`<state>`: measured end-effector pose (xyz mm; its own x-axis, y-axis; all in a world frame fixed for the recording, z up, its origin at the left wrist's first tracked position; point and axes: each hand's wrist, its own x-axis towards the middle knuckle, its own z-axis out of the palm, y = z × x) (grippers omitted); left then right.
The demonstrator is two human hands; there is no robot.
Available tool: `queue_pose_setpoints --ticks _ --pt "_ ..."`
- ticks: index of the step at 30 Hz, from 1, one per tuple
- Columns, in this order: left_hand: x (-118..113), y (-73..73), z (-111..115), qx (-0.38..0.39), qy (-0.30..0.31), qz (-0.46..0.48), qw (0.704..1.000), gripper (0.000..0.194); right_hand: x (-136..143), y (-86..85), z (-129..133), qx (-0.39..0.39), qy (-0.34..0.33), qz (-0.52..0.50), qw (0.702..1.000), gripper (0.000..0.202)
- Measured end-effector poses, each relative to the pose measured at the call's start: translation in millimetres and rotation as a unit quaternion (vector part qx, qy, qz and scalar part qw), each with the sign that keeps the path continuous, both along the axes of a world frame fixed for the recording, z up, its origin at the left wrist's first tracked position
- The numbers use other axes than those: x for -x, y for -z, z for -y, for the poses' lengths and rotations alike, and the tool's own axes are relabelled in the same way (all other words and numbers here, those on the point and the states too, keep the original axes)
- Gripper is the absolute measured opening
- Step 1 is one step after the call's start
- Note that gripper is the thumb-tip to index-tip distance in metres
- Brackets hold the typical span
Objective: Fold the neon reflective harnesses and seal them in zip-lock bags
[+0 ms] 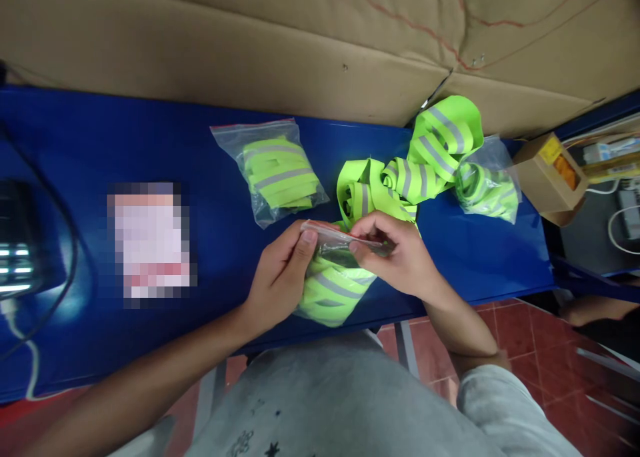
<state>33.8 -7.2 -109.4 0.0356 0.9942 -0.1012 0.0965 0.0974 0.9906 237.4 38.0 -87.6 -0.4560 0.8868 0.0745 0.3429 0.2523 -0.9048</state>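
Observation:
A clear zip bag (337,280) with a red-edged seal, filled with folded neon-yellow reflective strap, is held at the table's front edge. My left hand (285,270) pinches the left end of its top, thumb on the seal. At the other end, my right hand (395,250) has thumb and fingers closed on the seal line. Just behind the hands lie loose coils of neon-yellow reflective strap (425,170), with silver stripes. Another zip bag (280,170) of the same strap rests flat to the left, and a third filled bag (490,190) is on the right.
The blue table (220,257) runs along a cardboard-covered wall (250,57). A pixelated block (153,244) hides an item on the left, near a dark device (25,237) with cables. A small cardboard box (550,174) stands at the right end. Another person's arm (600,310) shows at far right.

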Motion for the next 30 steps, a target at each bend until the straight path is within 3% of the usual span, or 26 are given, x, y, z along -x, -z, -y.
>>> queue_pose_setpoints --ticks 5,11,18,23,30 --pt "1 2.0 -4 0.009 -0.029 0.052 0.998 0.018 -1 -1.5 -2 -0.001 -0.006 -0.004 1.000 0.008" --pt "5 6.7 -7 0.011 -0.037 0.101 0.994 0.014 -1 1.4 -4 -0.022 -0.038 0.012 0.999 0.007" --pt "6 10.2 -6 -0.023 0.054 0.083 0.995 0.009 -1 2.4 0 -0.052 -0.075 0.026 0.996 0.005" --pt "9 9.8 -8 -0.035 0.047 0.037 0.998 0.005 1 5.7 4 -0.055 -0.070 0.019 0.996 0.007" --pt "22 2.3 -18 -0.042 0.102 -0.037 0.993 0.020 -2 9.1 -3 -0.205 -0.051 0.104 0.972 0.029"
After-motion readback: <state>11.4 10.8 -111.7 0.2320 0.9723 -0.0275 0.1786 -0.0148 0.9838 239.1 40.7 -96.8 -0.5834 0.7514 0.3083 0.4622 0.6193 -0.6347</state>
